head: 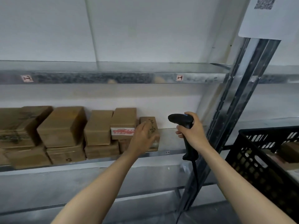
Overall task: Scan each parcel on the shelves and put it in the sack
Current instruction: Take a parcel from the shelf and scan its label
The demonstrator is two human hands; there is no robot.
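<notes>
Left forearm (100, 186) and right forearm (234, 172), both bare, come up from the bottom edge toward the shelving. Galvanised metal rack fills the view: upper shelf (113, 77) bare on the visible part, middle shelf (171, 139) loaded on its left part. Slanted steel upright (239, 97) on the right. Black perforated plastic crate (258, 159) at right edge, beside the upright, brown box (289, 152) seen inside it. White paper sheet (271, 21) fixed at top right, blurred code on it.

Brown cardboard parcels (63, 126) stacked two high along the middle shelf, left to centre, against the back wall. One upper parcel carries a white label with red print (122, 131). Small parcel (153, 125) stands at the right end of the row, dark print on its face, touching its neighbour.

Left hand (142, 136) is out in front of that small parcel, fingers spread and roughly straight over its face; motion blur, cannot tell if they touch it. Right hand (192, 131) is wrapped tight round the grip of a black handheld scanner (181, 119), head pointing left toward the small parcel, well apart from it. Black cable (195, 172) drops from the handle base. Two small tags (27, 78) (179, 77) on the upper shelf's front lip, text unreadable.
</notes>
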